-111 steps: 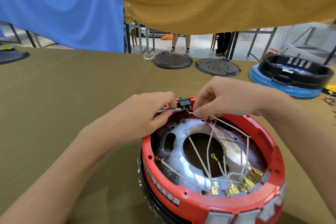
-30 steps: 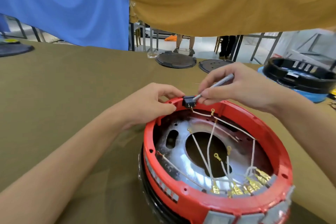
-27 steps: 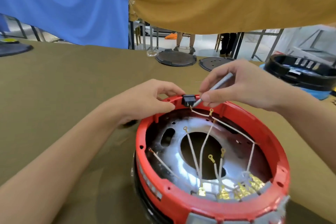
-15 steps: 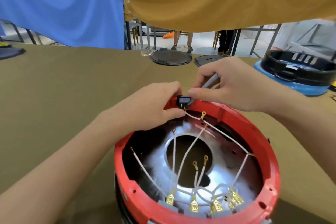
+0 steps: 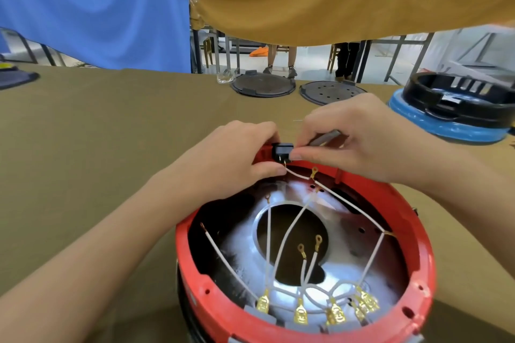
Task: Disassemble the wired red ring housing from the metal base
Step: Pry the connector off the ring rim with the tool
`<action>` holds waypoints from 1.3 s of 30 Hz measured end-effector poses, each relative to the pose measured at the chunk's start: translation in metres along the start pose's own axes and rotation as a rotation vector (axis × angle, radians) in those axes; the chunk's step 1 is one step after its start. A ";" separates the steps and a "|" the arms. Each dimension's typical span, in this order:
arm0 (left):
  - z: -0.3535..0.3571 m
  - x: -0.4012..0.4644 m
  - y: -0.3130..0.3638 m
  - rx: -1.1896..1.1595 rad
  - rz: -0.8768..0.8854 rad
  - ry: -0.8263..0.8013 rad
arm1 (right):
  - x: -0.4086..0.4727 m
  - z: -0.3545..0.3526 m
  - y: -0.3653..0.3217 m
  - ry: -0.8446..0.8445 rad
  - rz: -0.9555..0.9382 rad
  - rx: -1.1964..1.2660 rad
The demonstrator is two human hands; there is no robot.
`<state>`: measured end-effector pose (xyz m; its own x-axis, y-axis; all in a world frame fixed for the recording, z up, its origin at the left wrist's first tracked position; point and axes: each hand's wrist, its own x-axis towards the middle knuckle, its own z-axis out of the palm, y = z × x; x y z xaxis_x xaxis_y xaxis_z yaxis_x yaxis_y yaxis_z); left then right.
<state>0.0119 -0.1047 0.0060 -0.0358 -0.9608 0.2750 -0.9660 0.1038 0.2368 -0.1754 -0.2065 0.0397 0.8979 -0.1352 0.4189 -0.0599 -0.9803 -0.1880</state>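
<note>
The red ring housing sits upside down on the olive table, over a shiny metal base with a round central hole. White wires with gold terminals cross its inside. A small black switch block sits in the ring's far rim. My left hand grips the rim beside the block, thumb at the wire below it. My right hand holds a grey tool handle and pinches the block's right side.
Two dark round plates lie at the table's far edge. A black ring on a blue base stands at the far right. Blue and ochre cloth hang behind. A dark disc lies far left.
The grey tool passed from my left hand to my right. Both hands have closed in on the black switch block. The view has tipped down, showing more of the ring's inside.
</note>
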 end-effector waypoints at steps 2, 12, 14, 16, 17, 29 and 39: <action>0.000 0.000 0.000 0.000 0.002 0.005 | -0.003 0.002 0.002 0.023 -0.009 0.014; -0.001 0.001 0.001 -0.013 -0.016 -0.007 | -0.004 0.004 0.021 0.103 0.222 0.413; -0.001 0.001 0.001 -0.030 -0.028 -0.008 | -0.002 0.002 0.019 0.082 0.219 0.388; -0.001 0.001 0.001 -0.042 -0.036 -0.007 | -0.001 0.000 0.013 0.064 0.190 0.290; -0.001 0.001 0.000 -0.045 -0.036 -0.005 | 0.001 -0.001 0.009 0.050 0.157 0.211; -0.001 0.000 0.001 -0.037 -0.031 -0.008 | 0.005 -0.003 0.000 -0.027 0.143 0.122; -0.001 -0.001 0.001 -0.046 -0.029 -0.003 | 0.003 -0.003 0.022 0.019 0.241 0.408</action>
<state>0.0113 -0.1039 0.0065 -0.0086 -0.9643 0.2647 -0.9538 0.0875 0.2876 -0.1752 -0.2290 0.0393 0.8710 -0.3583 0.3363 -0.0857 -0.7847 -0.6140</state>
